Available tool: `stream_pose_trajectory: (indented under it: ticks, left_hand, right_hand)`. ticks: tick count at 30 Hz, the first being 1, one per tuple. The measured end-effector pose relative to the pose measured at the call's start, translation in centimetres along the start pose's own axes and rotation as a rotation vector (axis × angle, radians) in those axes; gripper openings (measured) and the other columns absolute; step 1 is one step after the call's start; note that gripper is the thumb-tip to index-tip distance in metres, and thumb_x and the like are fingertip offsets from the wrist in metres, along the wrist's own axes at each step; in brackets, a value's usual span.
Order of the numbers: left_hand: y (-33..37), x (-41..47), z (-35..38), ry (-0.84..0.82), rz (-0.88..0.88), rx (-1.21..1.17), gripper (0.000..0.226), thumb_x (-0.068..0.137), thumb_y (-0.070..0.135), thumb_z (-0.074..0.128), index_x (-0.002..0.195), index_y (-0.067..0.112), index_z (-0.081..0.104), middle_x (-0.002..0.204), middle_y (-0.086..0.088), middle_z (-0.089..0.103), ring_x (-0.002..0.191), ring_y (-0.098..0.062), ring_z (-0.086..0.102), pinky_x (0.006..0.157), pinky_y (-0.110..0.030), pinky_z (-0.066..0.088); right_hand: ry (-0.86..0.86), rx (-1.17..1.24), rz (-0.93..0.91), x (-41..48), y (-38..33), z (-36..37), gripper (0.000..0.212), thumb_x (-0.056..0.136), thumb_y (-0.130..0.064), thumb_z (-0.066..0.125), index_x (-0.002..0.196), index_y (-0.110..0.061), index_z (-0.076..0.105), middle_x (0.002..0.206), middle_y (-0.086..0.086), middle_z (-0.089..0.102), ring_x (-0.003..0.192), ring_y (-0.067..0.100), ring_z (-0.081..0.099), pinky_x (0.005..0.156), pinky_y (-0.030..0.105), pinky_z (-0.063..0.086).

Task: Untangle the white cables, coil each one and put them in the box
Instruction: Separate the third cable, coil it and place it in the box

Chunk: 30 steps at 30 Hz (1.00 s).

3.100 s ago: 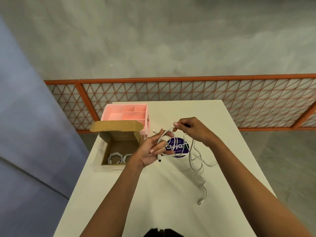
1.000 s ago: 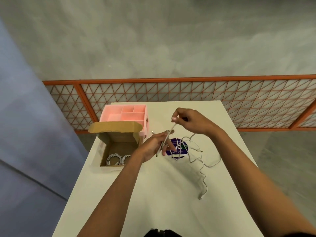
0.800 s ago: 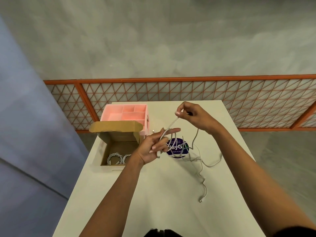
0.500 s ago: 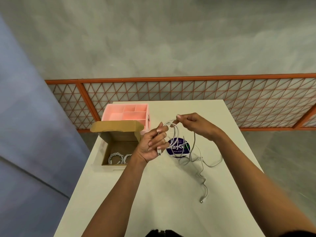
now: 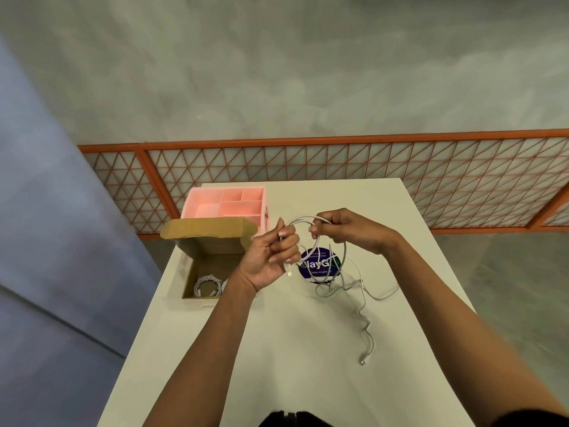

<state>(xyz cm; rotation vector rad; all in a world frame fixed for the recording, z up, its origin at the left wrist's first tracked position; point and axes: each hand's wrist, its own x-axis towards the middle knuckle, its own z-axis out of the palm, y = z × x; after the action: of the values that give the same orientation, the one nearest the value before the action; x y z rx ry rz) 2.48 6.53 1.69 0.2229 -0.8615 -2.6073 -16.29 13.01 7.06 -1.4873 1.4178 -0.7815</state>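
Observation:
A white cable (image 5: 363, 315) trails over the white table, its plug end lying near the front right. Above the table my left hand (image 5: 271, 257) grips one end of this cable, with a connector sticking out below the fingers. To its right my right hand (image 5: 341, 228) pinches the same cable, and a loop arches between the two hands. An open cardboard box (image 5: 215, 245) stands at the left, flap raised. Coiled white cables (image 5: 207, 285) lie inside it.
A pink compartment tray (image 5: 226, 203) stands behind the box. A round purple sticker (image 5: 318, 265) lies on the table (image 5: 277, 349) under the hanging cable. An orange lattice railing runs beyond the table's far edge. The table's left edge is close to the box.
My right hand came back down toward my left hand, laying another loop of cable. The loose tail on the table has shifted slightly toward the hands.

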Motion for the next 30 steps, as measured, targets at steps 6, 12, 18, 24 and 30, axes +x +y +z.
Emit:
stream_pose_trajectory:
  ticks: [6,12,18,24,30]
  left_hand:
    - [0.4,-0.1,-0.6,0.039,0.03,0.078,0.032,0.079,0.034,0.075,0.065,0.019,0.051,0.052,0.008,0.017,0.039,-0.006,0.013,0.039,-0.017,0.03]
    - [0.3,-0.2,0.2,0.019,0.122,0.027,0.019,0.078,0.03,0.076,0.078,0.014,0.064,0.052,0.008,0.017,0.04,-0.006,0.012,0.04,-0.016,0.027]
    - [1.6,0.1,0.5,0.111,0.237,0.104,0.05,0.094,0.028,0.05,0.136,0.002,0.045,0.047,0.007,0.031,0.037,-0.005,0.023,0.047,-0.015,0.032]
    - [1.3,0.9,0.7,0.327,0.367,0.327,0.064,0.085,0.021,0.059,0.141,0.001,0.035,0.074,0.002,0.069,0.07,-0.008,0.068,0.085,-0.025,0.054]
    - [1.9,1.6,0.4,0.414,0.346,0.485,0.018,0.103,0.015,0.036,0.12,0.012,0.041,0.102,-0.007,0.073,0.102,-0.022,0.068,0.107,-0.038,0.038]
  right_hand:
    - [0.132,-0.041,-0.011,0.0,0.3,-0.2,0.028,0.094,-0.036,0.055,0.092,-0.011,0.068,0.052,-0.018,0.041,0.053,0.002,0.033,0.054,0.016,0.029]
    - [0.363,-0.081,-0.081,0.4,0.6,-0.2,0.028,0.099,-0.027,0.049,0.089,-0.007,0.065,0.049,-0.02,0.048,0.047,-0.005,0.045,0.051,0.006,0.034]
    - [0.134,-0.179,0.107,0.7,3.5,2.1,0.031,0.104,-0.032,0.031,0.1,-0.012,0.054,0.063,0.0,0.052,0.046,0.011,0.051,0.049,0.023,0.045]
    - [-0.16,-0.371,0.296,0.7,2.7,3.2,0.025,0.102,-0.022,0.031,0.103,-0.011,0.053,0.071,0.004,0.056,0.048,0.013,0.05,0.048,0.021,0.042]
    - [-0.257,-0.49,0.237,0.2,1.0,3.5,0.039,0.103,-0.036,0.03,0.093,-0.018,0.064,0.062,-0.005,0.048,0.052,0.008,0.042,0.054,0.019,0.034]
